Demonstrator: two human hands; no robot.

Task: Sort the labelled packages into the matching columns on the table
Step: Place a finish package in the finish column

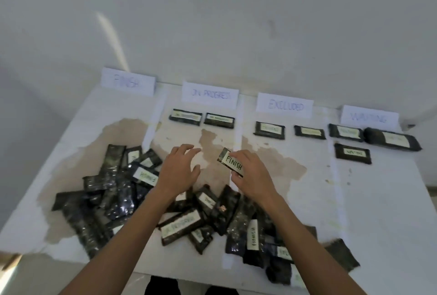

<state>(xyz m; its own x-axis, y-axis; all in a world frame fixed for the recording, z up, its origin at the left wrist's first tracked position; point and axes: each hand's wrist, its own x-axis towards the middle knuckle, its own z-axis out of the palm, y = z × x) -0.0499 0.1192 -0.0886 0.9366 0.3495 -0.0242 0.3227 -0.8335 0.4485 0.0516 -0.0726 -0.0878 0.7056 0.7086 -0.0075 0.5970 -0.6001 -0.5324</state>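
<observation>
My right hand grips a small black package labelled FINISH, lifted above the middle of the table. Beside it on the left, my left hand hovers with spread fingers and holds nothing. Four paper signs stand along the far edge: FINISH, ON PROGRESS, EXCLUDED and WAITING. Two packages lie under ON PROGRESS, two under EXCLUDED and three under WAITING. No package lies in the FINISH column.
A jumbled pile of several black labelled packages spreads along the near edge, under my forearms. Brown stains mark the white table cover. A white wall rises just behind the signs.
</observation>
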